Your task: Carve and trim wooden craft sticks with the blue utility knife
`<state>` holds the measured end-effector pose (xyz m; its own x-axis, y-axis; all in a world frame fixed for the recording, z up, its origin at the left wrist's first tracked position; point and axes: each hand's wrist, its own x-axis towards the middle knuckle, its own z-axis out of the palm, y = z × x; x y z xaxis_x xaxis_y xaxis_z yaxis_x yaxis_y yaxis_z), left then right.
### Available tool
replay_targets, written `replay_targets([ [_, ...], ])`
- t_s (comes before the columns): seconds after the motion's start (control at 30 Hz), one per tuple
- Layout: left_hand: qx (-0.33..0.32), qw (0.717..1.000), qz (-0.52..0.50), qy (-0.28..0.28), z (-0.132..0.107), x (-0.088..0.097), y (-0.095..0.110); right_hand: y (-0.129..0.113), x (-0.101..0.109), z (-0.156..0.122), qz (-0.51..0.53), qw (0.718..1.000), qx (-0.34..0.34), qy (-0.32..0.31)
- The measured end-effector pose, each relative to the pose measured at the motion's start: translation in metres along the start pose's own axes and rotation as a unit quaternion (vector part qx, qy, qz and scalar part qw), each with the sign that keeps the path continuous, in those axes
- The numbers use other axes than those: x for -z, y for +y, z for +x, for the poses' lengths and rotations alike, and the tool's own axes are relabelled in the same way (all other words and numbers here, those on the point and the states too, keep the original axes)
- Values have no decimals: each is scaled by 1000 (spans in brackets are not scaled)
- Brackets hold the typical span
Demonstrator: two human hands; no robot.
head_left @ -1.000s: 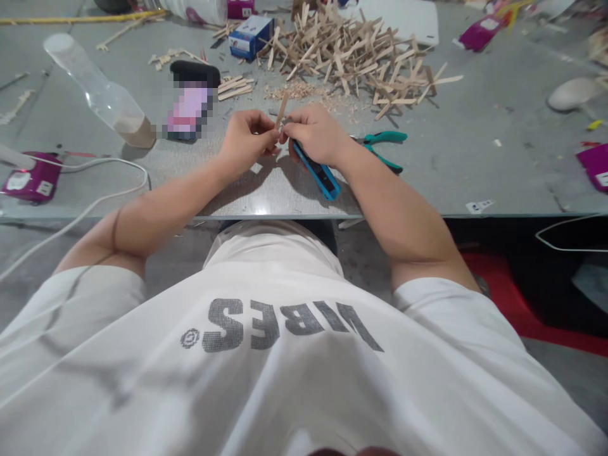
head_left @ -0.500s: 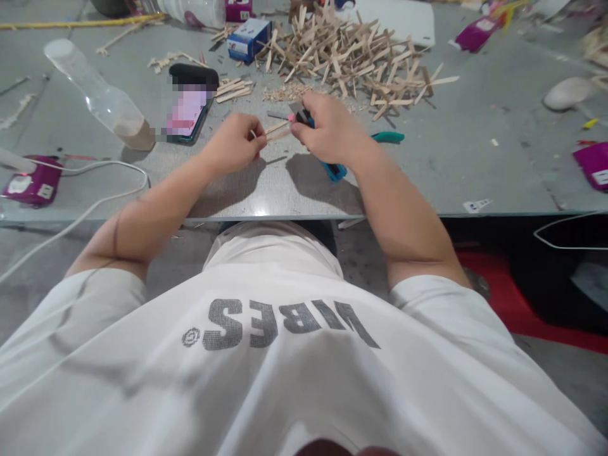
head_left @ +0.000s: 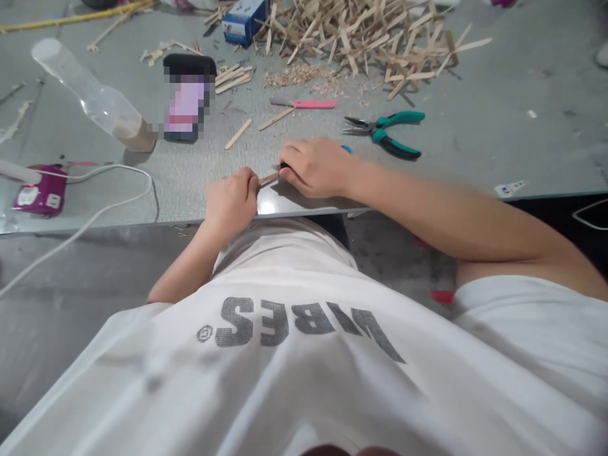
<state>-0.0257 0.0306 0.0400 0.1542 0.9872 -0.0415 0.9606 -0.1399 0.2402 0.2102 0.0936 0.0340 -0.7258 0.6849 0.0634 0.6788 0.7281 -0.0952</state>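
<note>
Near the table's front edge, my left hand [head_left: 232, 197] is closed on one end of a flat wooden stick [head_left: 268, 180]. My right hand [head_left: 311, 168] is wrapped round a utility knife, whose blue end [head_left: 346, 149] shows behind the hand; its blade is hidden. The stick's other end lies at the right fingers. Just beyond the hands lie two loose sticks, one pale [head_left: 238, 134] and one darker [head_left: 275, 119]. A pink-handled craft blade [head_left: 313, 104] rests behind them, and pliers with green handles [head_left: 382, 132] lie spread to the right.
A heap of wooden sticks [head_left: 356, 38] covers the back middle, with shavings [head_left: 299, 75] before it. To the left are a phone [head_left: 187, 104], a tilted clear bottle [head_left: 111, 111] and a purple packet [head_left: 45, 193] by a white cable [head_left: 118, 167]. A blue box [head_left: 244, 22] stands behind.
Both hands have moved nearer the table's front edge, still with the stick and the utility knife. The pink blade and pliers are now in plain sight. The view has shifted slightly.
</note>
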Motion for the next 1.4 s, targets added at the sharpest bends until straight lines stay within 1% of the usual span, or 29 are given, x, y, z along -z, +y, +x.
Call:
replay_targets([
  [0.1, -3, 1000, 5, -6, -1, -1, 2, -7, -6, -6, -22, 1000, 16, -3],
  [0.17, -3, 1000, 5, -4, -2, -1, 2, -12, -5, -8, -31, 999, 11, -4],
  [0.37, -4, 1000, 18, 4, -1, -5, 0, -28, 5, -3, -28, 997, -50, -41],
  [0.47, -6, 1000, 22, 9, 0, -5, 0, -35, 9, 2, -40, 995, -69, -61],
  [0.67, 5, 1000, 22, 10, -1, -4, 2, -41, 22, 9, -61, 991, -56, -102],
  [0.8, 8, 1000, 6, 17, -1, -4, 1, -39, 32, 13, -73, 987, -25, -139],
  [0.87, 12, 1000, -3, 12, -1, -3, 0, -35, 32, 15, -73, 988, -19, -138],
  [0.93, 15, 1000, -9, 7, -1, -3, 0, -31, 27, 18, -77, 990, -17, -121],
  [1.07, 17, 1000, -20, 14, -2, -3, 1, -26, 19, 20, -83, 992, -4, -93],
  [1.13, 22, 999, -28, 15, -2, -4, 1, -27, 20, 19, -93, 991, -8, -97],
  [1.3, 25, 998, -48, 21, -1, -5, -2, -30, 27, 16, -96, 989, 21, -115],
  [1.4, 28, 998, -44, 23, 0, -5, -3, -31, 28, 15, -93, 989, 14, -110],
])
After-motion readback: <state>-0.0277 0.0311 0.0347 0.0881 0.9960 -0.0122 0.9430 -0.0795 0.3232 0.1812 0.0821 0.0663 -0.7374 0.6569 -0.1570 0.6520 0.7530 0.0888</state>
